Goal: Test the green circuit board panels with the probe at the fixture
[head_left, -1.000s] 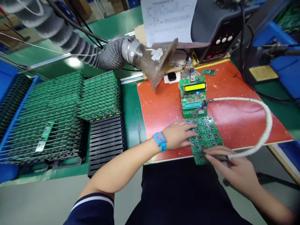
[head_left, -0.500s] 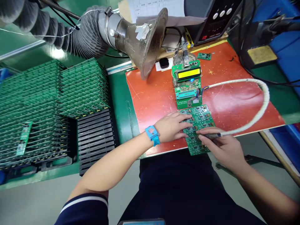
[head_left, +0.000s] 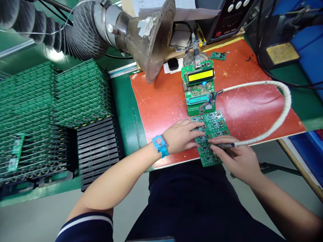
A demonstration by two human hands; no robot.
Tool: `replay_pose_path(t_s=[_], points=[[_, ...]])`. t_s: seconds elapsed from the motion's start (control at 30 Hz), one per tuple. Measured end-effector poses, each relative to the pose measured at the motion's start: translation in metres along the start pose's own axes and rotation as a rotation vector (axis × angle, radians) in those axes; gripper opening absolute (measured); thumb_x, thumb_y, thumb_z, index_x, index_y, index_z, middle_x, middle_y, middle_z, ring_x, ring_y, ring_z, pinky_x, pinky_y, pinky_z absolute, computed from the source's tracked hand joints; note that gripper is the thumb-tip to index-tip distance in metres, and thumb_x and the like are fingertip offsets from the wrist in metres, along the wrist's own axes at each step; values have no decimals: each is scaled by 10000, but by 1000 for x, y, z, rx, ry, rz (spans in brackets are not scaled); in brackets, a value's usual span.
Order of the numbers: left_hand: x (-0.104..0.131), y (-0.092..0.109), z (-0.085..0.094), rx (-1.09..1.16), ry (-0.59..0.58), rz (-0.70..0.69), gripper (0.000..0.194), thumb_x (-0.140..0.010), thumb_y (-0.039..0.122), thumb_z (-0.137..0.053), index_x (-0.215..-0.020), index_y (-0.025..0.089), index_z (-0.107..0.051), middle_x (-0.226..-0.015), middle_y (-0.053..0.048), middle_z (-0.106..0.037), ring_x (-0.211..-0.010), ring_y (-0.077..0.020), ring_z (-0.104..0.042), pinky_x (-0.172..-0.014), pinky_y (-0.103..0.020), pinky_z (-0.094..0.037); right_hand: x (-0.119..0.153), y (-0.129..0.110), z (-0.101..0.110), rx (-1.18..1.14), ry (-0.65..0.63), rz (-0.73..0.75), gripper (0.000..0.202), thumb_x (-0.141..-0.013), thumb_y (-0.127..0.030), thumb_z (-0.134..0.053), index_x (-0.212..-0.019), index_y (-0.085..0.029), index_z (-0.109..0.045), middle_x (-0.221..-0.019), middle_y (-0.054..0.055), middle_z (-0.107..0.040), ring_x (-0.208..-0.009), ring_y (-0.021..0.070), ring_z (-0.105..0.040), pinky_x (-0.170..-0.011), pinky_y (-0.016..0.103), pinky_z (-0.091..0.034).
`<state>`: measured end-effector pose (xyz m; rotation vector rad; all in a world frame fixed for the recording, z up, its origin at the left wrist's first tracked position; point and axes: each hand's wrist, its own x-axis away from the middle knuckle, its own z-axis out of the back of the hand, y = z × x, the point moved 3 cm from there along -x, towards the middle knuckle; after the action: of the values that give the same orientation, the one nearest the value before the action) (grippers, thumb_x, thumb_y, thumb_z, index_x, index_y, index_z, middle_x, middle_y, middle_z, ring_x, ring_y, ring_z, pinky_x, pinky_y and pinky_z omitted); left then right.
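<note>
A green circuit board panel (head_left: pixel 217 129) lies on the red-orange mat, its near end reaching over the table's front edge. My left hand (head_left: pixel 182 136) rests on the panel's left side with fingers spread. In my right hand (head_left: pixel 236 156) a dark probe (head_left: pixel 224 145) is pinched, its tip at the middle of the panel; the fingers hide the exact contact point. A white sleeved cable (head_left: pixel 285 104) loops from the probe to a programmer board (head_left: pixel 199 90), which has a lit yellow display and a blue light. A blue wrist strap (head_left: pixel 159 145) circles my left wrist.
Racks of upright green boards (head_left: pixel 27 111) fill the left, with a small loose board (head_left: pixel 16 153) on top. Slotted black rack (head_left: pixel 98 148) stands beside them. A fume funnel (head_left: pixel 151 40) overhangs the mat (head_left: pixel 161 101). Another small board (head_left: pixel 218 56) and a yellow sponge (head_left: pixel 282 53) lie farther back.
The whole view has shifted slightly, so the scene sits a little farther left. Both hands keep nearly the same places on the panel, and the probe stays in my right hand.
</note>
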<state>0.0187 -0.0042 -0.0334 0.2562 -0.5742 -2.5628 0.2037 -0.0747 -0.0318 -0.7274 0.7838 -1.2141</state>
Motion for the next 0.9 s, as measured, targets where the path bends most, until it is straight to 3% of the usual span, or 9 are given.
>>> replay_pose_path(t_s=[0.33,0.6,0.9], points=[[1,-1,-1,23,-6,5,409,-879,414,-600,-1219,191,-560,-1386,-95,-465,-1228,-256,-455,-1044,-434,-384,2,-4,-5,46,0,88,114,-888,-222,-579,-994,-222,-621,-958,66,-677,-920,209,-657,-812,357,-557],[5,1,0,24,43,29,436,-840,468,-631,-1202,230,-579,-1358,-81,-503,-1203,-263,-492,-1048,-427,-397,-1,-8,-13,50,146,252,102,-870,-141,-533,-887,-210,-606,-850,52,-673,-804,176,-677,-681,251,-569],[7,-1,-6,48,69,80,454,-808,483,-664,-1199,271,-573,-1370,-34,-499,-1185,-253,-507,-1037,-427,-412,-3,-9,-12,1,169,328,138,-867,-134,-546,-951,-230,-597,-860,35,-673,-769,164,-690,-634,186,-570]])
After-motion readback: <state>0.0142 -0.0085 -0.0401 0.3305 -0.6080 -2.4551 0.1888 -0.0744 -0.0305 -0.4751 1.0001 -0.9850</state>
